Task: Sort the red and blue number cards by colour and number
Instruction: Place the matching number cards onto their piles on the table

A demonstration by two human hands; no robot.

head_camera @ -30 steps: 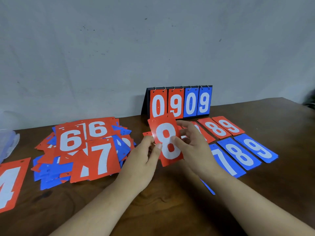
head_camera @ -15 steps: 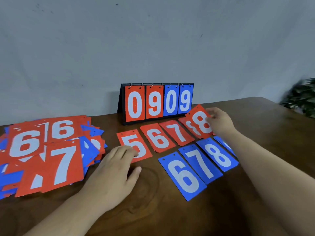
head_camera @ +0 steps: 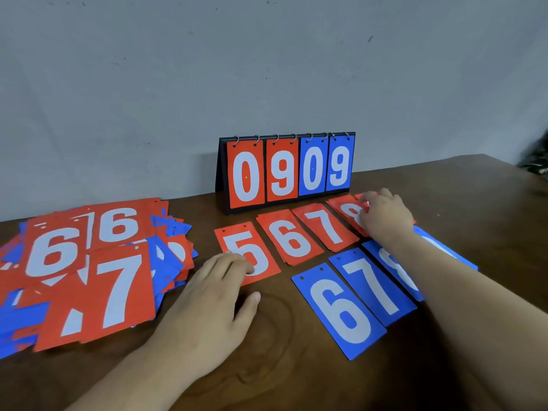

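Red cards 5 (head_camera: 255, 247), 6 (head_camera: 289, 237), 7 (head_camera: 324, 225) and 8 (head_camera: 345, 210) lie in a row before the scoreboard. Below them sit blue cards 6 (head_camera: 338, 310) and 7 (head_camera: 372, 284); a blue 8 (head_camera: 397, 268) is partly hidden under my right forearm. My right hand (head_camera: 384, 215) lies on top of the red 8 pile, fingers bent over the card's far edge. My left hand (head_camera: 212, 304) lies flat on the table, fingertips touching the red 5. A mixed heap of red and blue cards (head_camera: 89, 271) covers the left side.
A black flip scoreboard (head_camera: 284, 170) reading 0909 stands against the grey wall. The wooden table (head_camera: 281, 366) shows bare wood near me. A dark plant (head_camera: 536, 161) peeks in at the far right edge.
The red 8 card held in both hands a second ago went right with my right hand and now lies flat on the 8 pile. My left hand dropped onto the table by the red 5.
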